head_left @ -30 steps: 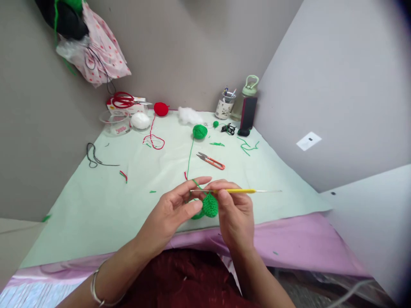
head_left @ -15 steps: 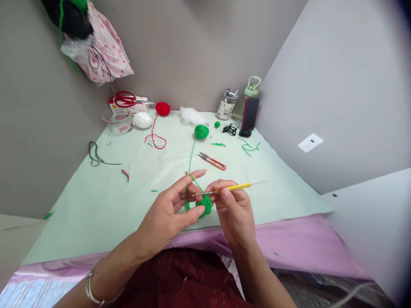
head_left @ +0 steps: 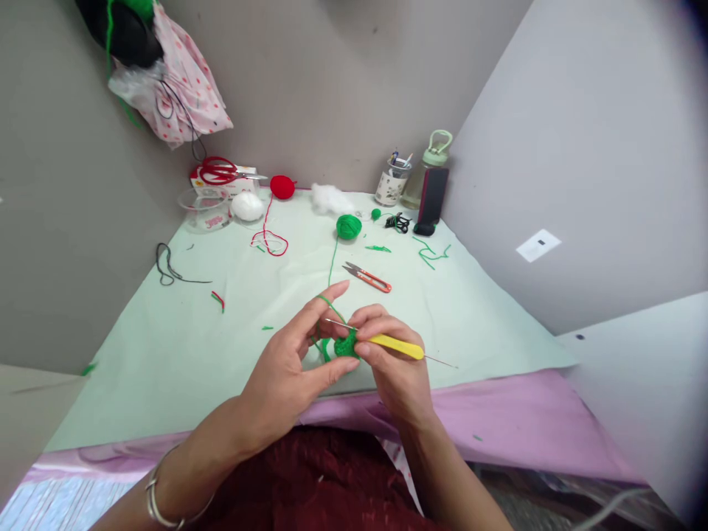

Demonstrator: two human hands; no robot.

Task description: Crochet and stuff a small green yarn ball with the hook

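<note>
Between my two hands sits a small green crochet piece (head_left: pixel 345 345). My left hand (head_left: pixel 296 361) pinches it from the left, thumb in front, with green yarn looped over the raised index finger. In my right hand (head_left: pixel 399 369) is a yellow-handled crochet hook (head_left: pixel 395 345), gripped near the front of its handle. The hook's thin metal tip points left, above the crochet piece, and meets the yarn there. From my left index finger the strand runs back to a green yarn ball (head_left: pixel 348 227). Orange thread snips (head_left: pixel 368 277) lie just beyond my fingers.
At the back left are red scissors (head_left: pixel 218 171) on a box, a clear plastic tub (head_left: pixel 204 212), a white yarn ball (head_left: pixel 247 206) and a red yarn ball (head_left: pixel 282 186). White stuffing (head_left: pixel 330 199), a pen cup (head_left: pixel 392 183), a bottle (head_left: pixel 434 158) and a phone (head_left: pixel 433 198) stand along the back.
The hook has tilted, its handle end dropping and its tip rising slightly. My right hand has turned and moved closer to my left thumb. The crochet piece has shifted slightly up and left.
</note>
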